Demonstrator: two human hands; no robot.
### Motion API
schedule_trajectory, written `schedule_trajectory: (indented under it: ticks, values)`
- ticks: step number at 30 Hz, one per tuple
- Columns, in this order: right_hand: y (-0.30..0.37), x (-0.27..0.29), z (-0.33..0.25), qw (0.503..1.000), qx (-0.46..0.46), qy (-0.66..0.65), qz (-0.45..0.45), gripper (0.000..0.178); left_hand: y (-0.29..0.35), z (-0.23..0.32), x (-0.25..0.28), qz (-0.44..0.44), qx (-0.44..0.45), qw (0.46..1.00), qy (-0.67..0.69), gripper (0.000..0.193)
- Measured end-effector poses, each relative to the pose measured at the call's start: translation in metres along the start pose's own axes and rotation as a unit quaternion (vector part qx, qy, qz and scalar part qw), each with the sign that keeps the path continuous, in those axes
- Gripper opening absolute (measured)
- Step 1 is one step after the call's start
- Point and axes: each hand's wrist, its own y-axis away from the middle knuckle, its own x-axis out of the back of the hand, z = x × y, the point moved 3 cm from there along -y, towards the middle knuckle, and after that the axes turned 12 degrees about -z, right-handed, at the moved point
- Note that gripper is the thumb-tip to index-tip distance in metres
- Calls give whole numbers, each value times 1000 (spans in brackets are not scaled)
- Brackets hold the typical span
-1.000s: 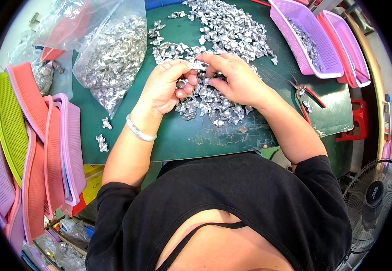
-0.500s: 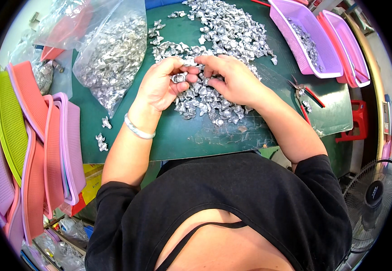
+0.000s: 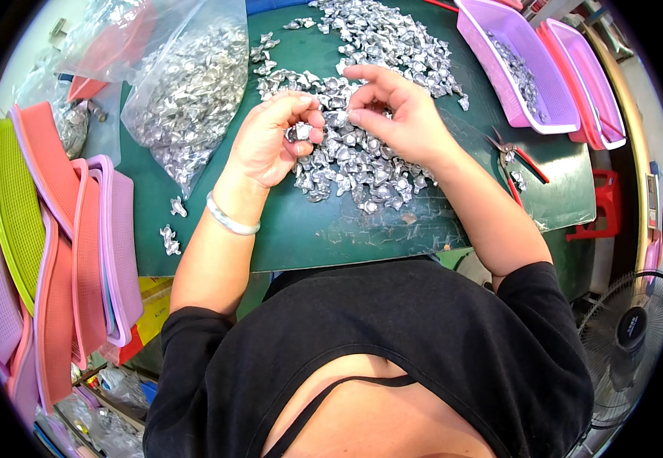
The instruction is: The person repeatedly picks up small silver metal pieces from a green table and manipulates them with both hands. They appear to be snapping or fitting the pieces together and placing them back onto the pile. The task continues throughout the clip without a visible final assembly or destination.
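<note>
My left hand (image 3: 269, 141), with a pale bangle (image 3: 231, 217) on its wrist, is closed around a small silvery metal casting (image 3: 299, 132). To its right, my right hand (image 3: 396, 118) hovers over the heap with the index finger raised. Its thumb and another finger come together at the tips; whatever may be between them is too small to make out. Under and beyond both hands spreads a pile of similar metal castings (image 3: 400, 46) on the green table (image 3: 286, 240). Two loose castings (image 3: 170, 240) lie left of my left forearm.
A clear plastic bag (image 3: 194, 99) full of castings stands at the left. Stacked pink, green and purple baskets (image 3: 122, 252) line the left edge. At right lie red-handled cutters (image 3: 511, 156), below a purple basket (image 3: 530, 84) holding small castings. A fan (image 3: 629, 336) stands lower right.
My right hand has drawn away to the right from my left hand, its index finger lifting. My left hand keeps its casting and has barely shifted.
</note>
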Motion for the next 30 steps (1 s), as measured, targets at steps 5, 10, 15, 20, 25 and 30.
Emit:
schedule_trajectory:
  ticks: [5,10,15,20,25,30]
  values:
    - [2,2,-8,991,37,-130,2,46,4,0,-12,-53,69,994,-63,20]
    - [3,-1,-9,992,62,-113,-10,47,4,-5,-14,-97,86,991,-13,17]
    - [3,-1,-7,995,71,-67,13,45,2,-6,-11,-86,61,994,-7,15]
    - [3,-1,-6,996,72,-40,27,44,3,-5,-13,-77,48,996,-12,14]
    - [4,-3,-5,997,75,-14,32,44,3,-7,-11,-52,65,997,-5,17]
    - [5,-5,-8,995,86,21,38,45,2,-8,-9,-54,73,996,2,17]
